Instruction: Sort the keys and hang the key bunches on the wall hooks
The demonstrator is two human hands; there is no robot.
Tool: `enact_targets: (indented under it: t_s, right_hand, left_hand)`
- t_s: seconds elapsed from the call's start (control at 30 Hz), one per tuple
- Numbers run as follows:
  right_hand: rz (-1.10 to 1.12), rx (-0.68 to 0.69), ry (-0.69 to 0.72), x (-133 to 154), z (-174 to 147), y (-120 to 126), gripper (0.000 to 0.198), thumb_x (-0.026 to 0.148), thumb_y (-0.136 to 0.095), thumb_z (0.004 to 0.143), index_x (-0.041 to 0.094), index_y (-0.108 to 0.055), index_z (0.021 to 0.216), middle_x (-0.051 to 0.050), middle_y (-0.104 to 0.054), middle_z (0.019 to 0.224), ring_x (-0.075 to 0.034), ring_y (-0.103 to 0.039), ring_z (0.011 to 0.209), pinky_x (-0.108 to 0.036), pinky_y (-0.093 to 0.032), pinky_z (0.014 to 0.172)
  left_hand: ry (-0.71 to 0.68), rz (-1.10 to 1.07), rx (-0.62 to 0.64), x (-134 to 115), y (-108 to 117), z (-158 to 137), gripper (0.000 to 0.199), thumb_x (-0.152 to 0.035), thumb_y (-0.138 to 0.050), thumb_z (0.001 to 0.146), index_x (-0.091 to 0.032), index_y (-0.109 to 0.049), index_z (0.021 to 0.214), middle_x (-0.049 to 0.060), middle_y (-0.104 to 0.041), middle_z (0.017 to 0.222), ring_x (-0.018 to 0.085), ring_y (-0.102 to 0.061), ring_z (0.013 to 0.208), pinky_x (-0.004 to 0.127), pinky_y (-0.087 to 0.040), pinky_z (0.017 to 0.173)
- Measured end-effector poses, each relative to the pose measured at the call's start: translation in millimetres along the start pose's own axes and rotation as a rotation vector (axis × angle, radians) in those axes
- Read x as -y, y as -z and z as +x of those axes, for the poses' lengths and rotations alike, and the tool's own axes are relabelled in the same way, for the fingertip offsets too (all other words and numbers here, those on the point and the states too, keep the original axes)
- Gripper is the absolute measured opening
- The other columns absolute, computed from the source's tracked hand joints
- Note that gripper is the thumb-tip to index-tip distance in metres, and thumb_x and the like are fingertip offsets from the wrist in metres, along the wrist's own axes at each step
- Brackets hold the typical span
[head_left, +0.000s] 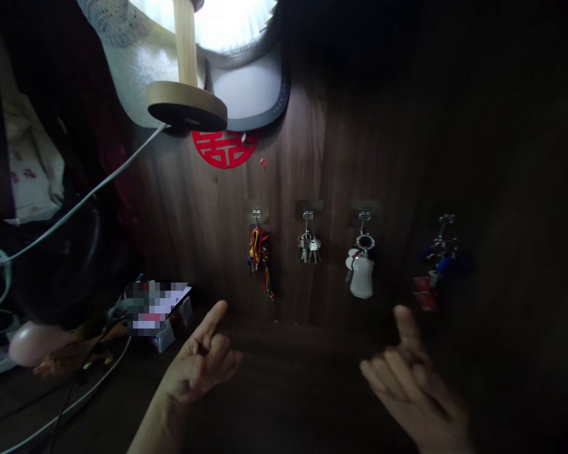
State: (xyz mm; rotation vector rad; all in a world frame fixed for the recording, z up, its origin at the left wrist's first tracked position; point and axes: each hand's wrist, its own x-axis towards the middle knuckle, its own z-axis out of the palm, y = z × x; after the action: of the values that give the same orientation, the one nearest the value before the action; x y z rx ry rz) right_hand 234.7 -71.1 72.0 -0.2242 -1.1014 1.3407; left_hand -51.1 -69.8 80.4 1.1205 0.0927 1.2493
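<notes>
My left hand [196, 366] is raised in front of the dark wood panel, index finger stretched out and the other fingers loosely curled, with nothing held. On the right, my right hand [411, 378] has the same pointing shape and holds nothing. Several small hooks carry keys in a row above them. A bunch with a red, yellow and green braided cord [260, 252] hangs nearest my left fingertip. Beside it hang plain metal keys [308, 247] and keys with a white fob [361, 277]. A dim set with blue and red tags [426, 293] hangs above my right index finger.
Overhead is a lit lamp [231, 25] with a wooden stand [187, 104], in front of hats [250, 88]. A red paper cutout [224, 150] is on the panel. A white cable [99, 186] crosses the left. Boxes and papers [163, 309] and a pink round object [35, 343] lie lower left.
</notes>
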Motion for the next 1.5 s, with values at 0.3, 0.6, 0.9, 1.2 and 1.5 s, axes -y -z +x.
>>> enact_targets:
  t_s: [0.3, 0.6, 0.9, 1.2, 1.5]
  right_hand:
    - [-0.038, -0.174, -0.120, -0.8, 9.5, 6.4, 0.057, 0.038, -0.063, 0.079, 0.044, -0.039, 0.130, 0.011, -0.009, 0.044, -0.010, -0.009, 0.045, -0.026, -0.022, 0.047]
    - [-0.095, -0.191, -0.077, -9.9, 10.8, 6.5, 0.057, 0.041, -0.063, 0.077, 0.041, -0.041, 0.130, 0.011, -0.008, 0.043, -0.009, -0.007, 0.043, -0.026, -0.019, 0.045]
    - [-0.308, -0.131, -0.147, -20.4, 15.1, 12.4, 0.059, 0.043, -0.057, 0.082, 0.030, -0.036, 0.136, 0.012, -0.021, 0.041, -0.009, -0.018, 0.041, -0.025, -0.023, 0.047]
    - [-1.281, 0.476, -0.310, -74.8, 16.3, 23.2, 0.028, 0.033, -0.055, 0.083, 0.029, -0.064, 0.109, -0.003, -0.060, 0.106, -0.020, -0.052, 0.104, -0.034, -0.037, 0.092]
    - [-1.397, 0.528, -0.222, -102.5, 5.3, 47.0, 0.022, 0.026, -0.049, 0.084, 0.030, -0.063, 0.101, -0.003, -0.061, 0.107, -0.020, -0.054, 0.103, -0.039, -0.036, 0.097]
  left_hand:
    - [-0.164, -0.220, -0.119, 18.0, 20.3, 7.3, 0.071, -0.024, -0.077, 0.067, -0.041, -0.044, 0.128, -0.015, -0.013, 0.043, 0.002, 0.000, 0.037, 0.011, -0.031, 0.045]
    - [-0.081, -0.168, -0.151, 18.3, 31.9, 0.2, 0.078, -0.026, -0.076, 0.068, -0.040, -0.035, 0.134, -0.015, -0.017, 0.043, 0.003, -0.007, 0.037, 0.013, -0.030, 0.045]
    - [-0.028, -0.010, -0.254, 22.2, 38.4, 8.1, 0.073, -0.039, -0.074, 0.068, -0.036, -0.039, 0.132, -0.014, -0.020, 0.046, 0.003, -0.017, 0.038, 0.015, -0.028, 0.046]
    - [-0.298, 0.911, -0.687, 10.4, 35.7, 95.8, 0.045, -0.037, -0.066, 0.073, -0.021, -0.055, 0.114, 0.003, -0.057, 0.101, 0.017, -0.054, 0.092, 0.028, -0.044, 0.079]
    - [-0.512, 1.483, -0.906, 28.7, 32.4, 169.6, 0.043, -0.032, -0.073, 0.065, -0.018, -0.051, 0.098, 0.007, -0.045, 0.101, 0.027, -0.044, 0.106, 0.045, -0.037, 0.095]
